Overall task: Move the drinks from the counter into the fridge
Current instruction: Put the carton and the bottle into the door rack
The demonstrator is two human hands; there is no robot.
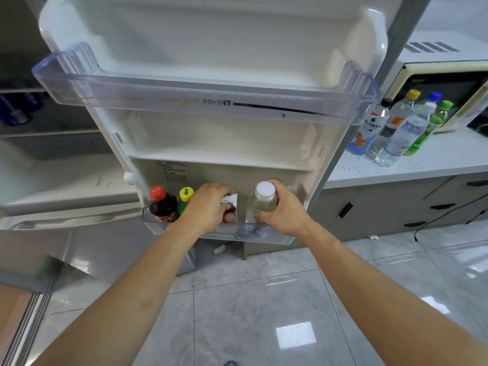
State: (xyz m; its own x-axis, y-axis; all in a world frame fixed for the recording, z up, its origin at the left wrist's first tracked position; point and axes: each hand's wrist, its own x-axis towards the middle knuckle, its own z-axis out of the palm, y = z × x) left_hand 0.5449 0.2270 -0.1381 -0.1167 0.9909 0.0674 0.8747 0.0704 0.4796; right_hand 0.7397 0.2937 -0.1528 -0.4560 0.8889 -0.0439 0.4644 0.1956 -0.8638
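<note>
**Nearly shelved: two drinks going into the door's bottom rack**

The left hand [208,207] clutches what looks like a carton [229,207] mid-rack; the right hand [284,210] grips a white-capped bottle [264,200] near the rack's right end. Next: let go, fetch the four bottles [396,128] from the counter's [422,159] near edge.

A clear plastic bottom shelf on the open white fridge door [264,232] is carrying four drinks in a row: a dark cola bottle with a red cap [162,204] at the left end, a green bottle with a yellow cap [184,200] touching it, a white drink pouch [230,207], and a clear bottle with a white cap [264,200]. To the right, a speckled white counter [422,162] is bearing four upright plastic bottles [398,128] clustered before a cream microwave [449,88].
</note>
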